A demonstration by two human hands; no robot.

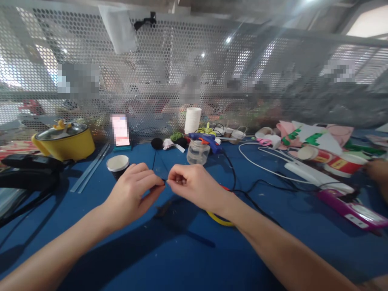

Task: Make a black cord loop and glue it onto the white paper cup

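Observation:
My left hand (135, 190) is closed in a pinch, a tiny bit of thin black strand (164, 182) showing at its fingertips. My right hand (194, 184) pinches at the same spot, its fingertips almost touching the left ones. Both are held above the blue table. Beyond them lies a black ball (157, 143) that looks like wound yarn, and thin dark lines run from it toward my hands. A dark paper cup (118, 163) with a white rim stands just behind my left hand. Behind my right hand is a clear plastic jar (198, 152), with a blue glue gun (209, 141) across its top.
A yellow pot (65, 143) stands left, near clear glue sticks (91, 167) and a lit phone (120, 131). Stacked white cups (192, 120) are at the back. Cables, a white power strip (318, 178) and a purple case (353, 210) lie right. Another person's hand (377, 176) shows at the right edge.

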